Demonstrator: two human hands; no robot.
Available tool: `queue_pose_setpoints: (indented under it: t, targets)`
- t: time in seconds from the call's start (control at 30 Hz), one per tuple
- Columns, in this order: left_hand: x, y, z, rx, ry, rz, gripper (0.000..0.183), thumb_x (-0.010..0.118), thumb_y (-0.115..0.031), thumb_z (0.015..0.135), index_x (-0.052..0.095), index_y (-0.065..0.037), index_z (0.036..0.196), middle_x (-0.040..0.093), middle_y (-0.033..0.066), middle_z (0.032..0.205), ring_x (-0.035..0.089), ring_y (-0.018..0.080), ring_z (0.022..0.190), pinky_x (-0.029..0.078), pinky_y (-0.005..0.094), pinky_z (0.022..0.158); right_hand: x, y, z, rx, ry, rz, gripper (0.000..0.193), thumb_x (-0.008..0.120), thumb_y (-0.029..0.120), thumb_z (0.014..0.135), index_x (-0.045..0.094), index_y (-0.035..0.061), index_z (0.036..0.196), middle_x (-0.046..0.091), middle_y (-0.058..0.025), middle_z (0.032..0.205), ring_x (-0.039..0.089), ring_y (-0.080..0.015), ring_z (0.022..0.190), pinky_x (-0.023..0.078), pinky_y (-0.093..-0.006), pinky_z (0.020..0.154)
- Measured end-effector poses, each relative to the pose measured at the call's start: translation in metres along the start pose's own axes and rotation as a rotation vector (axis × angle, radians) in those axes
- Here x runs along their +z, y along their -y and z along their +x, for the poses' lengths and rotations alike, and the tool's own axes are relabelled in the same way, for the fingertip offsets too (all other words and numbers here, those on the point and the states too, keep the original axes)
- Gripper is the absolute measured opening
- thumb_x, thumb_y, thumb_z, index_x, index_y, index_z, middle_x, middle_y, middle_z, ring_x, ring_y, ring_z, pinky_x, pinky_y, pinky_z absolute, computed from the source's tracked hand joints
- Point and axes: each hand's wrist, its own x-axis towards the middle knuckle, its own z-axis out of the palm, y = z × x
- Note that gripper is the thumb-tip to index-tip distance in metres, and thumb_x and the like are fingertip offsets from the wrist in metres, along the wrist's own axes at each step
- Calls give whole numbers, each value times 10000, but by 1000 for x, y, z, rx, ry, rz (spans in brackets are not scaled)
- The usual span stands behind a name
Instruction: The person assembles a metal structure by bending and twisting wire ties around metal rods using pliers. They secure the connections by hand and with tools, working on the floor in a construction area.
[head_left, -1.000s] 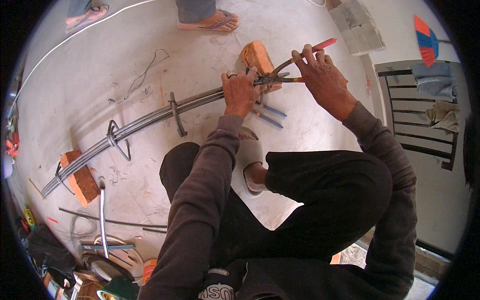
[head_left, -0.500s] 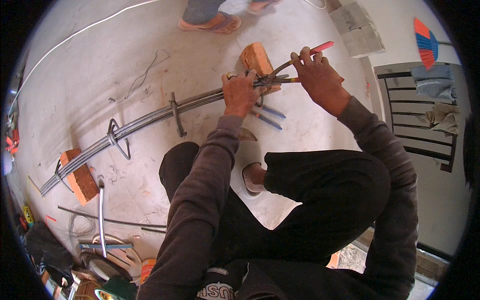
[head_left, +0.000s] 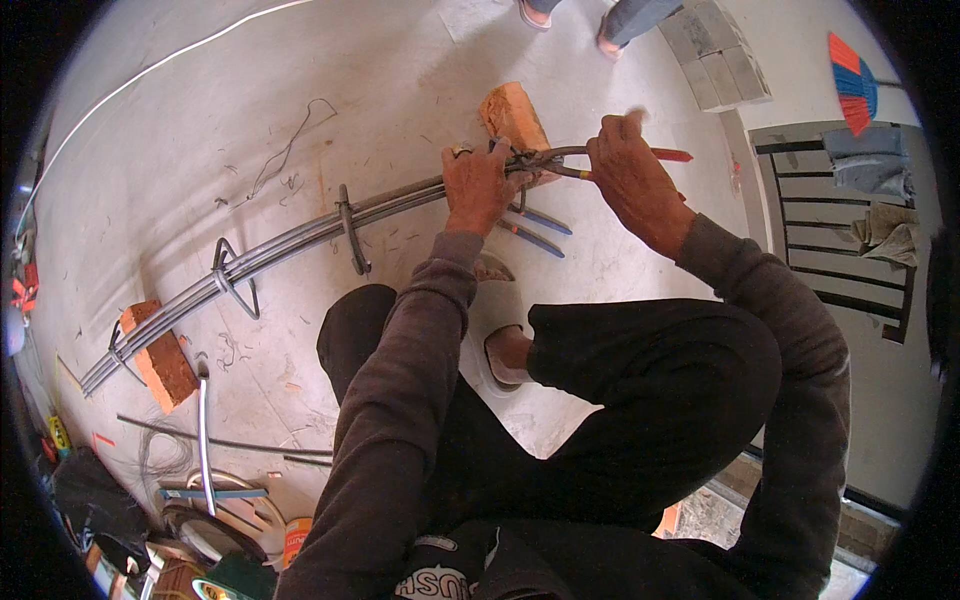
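Observation:
A bundle of long steel rebars (head_left: 290, 238) runs from lower left to the middle, propped on an orange brick (head_left: 160, 362) and another brick (head_left: 514, 112). Square bent stirrups (head_left: 237, 283) hang around the bars. My left hand (head_left: 477, 188) is wrapped round the bundle near its right end. Closed on the handles of a pair of pincers (head_left: 571, 153) is my right hand (head_left: 640, 182); one red grip (head_left: 672, 155) sticks out past it. The pincers' jaws meet the bars beside my left fingers, where the detail is too small to tell. Two blue-tipped handles (head_left: 540, 237) lie below.
Thin wire (head_left: 285, 155) lies loose on the concrete floor. A metal tube (head_left: 204, 440), a wire coil (head_left: 165, 450) and assorted gear sit at lower left. Another person's feet (head_left: 610, 40) are at the top. Grey blocks (head_left: 715, 65) and a black rack (head_left: 840, 205) stand right.
My right hand has turned the pincers, and their handles have drawn closer together; the red grip now points right instead of up. The other person's feet have moved to the right. My left hand stays put.

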Motion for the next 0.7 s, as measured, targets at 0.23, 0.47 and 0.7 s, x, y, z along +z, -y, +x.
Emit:
queue_pose_setpoints:
  t: [0.23,0.47,0.7]
  targets:
    - [-1,1,-1,15,-22,25,480,798,-442,793,688,-159,1164,700,76,891,684,272,823,380,472,884,38,-3,-6,92,3,876,238,668,76,908,553,-15,1096,616,-139,802,617,-267,686,508,-410,640]
    - [-5,-1,1,3,25,-17,507,792,-458,784,688,-173,1191,704,104,890,690,296,844,391,491,881,33,-8,-2,121,-108,704,217,650,158,908,548,26,1046,630,-120,817,654,-263,706,513,-416,623]
    - [-9,-5,2,4,79,15,544,782,-492,787,674,-178,1217,713,104,909,692,295,846,386,501,905,45,-28,9,-82,-387,201,330,654,222,910,547,19,1147,633,-68,927,627,-157,750,491,-308,608]
